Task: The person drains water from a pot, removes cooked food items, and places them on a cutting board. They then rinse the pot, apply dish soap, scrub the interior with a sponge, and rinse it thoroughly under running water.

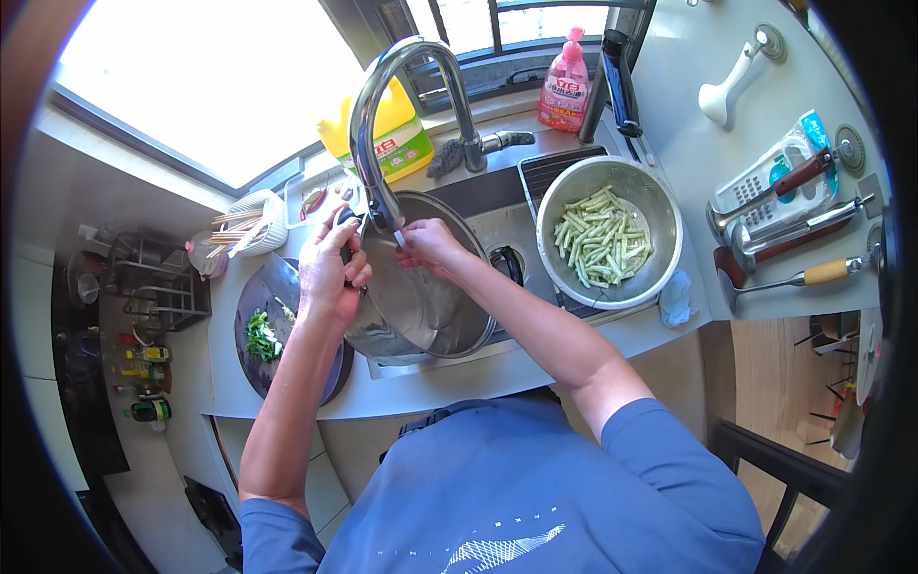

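Note:
My left hand [330,269] grips a black side handle of a stainless steel pot [423,316]. The pot is tilted in the sink [505,222], its mouth facing right, with its other black handle low over the basin. Just under the spout of the chrome gooseneck faucet [367,147] is my right hand [430,247], over the pot's mouth. A small whitish bit shows at its fingertips; whether this is water or something held cannot be told. Right of the pot, a steel colander bowl [670,237] holds cut green bean pieces [602,240].
On the left, a round cutting board [247,359] carries a cleaver blade [282,280] and chopped scallions [262,336]. A basket of chopsticks [269,219], a yellow jug [401,136] and a pink pump bottle [564,90] stand behind. Ladles [796,229] hang at right; a blue cloth [675,300] lies by the bowl.

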`<state>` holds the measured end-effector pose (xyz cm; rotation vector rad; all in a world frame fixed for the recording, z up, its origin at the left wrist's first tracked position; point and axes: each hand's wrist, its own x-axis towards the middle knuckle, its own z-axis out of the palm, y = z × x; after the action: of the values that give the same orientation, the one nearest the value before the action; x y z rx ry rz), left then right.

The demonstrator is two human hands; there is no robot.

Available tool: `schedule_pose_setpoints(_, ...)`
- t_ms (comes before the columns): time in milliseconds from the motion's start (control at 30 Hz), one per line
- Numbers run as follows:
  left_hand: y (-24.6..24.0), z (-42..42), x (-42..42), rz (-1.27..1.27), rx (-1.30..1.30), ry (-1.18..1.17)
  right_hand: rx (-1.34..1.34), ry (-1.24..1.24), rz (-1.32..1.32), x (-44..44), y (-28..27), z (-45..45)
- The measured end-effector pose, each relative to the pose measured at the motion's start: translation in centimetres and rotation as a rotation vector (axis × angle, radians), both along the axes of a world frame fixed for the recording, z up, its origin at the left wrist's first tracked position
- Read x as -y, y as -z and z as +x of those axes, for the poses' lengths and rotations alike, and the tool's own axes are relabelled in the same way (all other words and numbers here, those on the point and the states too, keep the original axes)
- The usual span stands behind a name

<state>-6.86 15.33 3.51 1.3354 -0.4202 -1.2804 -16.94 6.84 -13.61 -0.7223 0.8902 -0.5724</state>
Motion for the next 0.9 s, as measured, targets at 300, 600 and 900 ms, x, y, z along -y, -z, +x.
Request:
schedule_pose_setpoints(300,0.0,0.8,-0.5,-0.034,-0.028,0.033,-0.112,-0.009,-0.254,-0.4,-0.7,1.6)
schedule_pose_setpoints(600,0.5,1.2,-0.4,-0.044,-0.034,0.063,0.216,-0.141,-0.315,-1.7,-0.3,2.8)
schedule_pose_setpoints(900,0.5,1.7,-1.1,-0.088,-0.058,0.091,-0.626,0.013,-0.932,-3.7,2.0,-5.7)
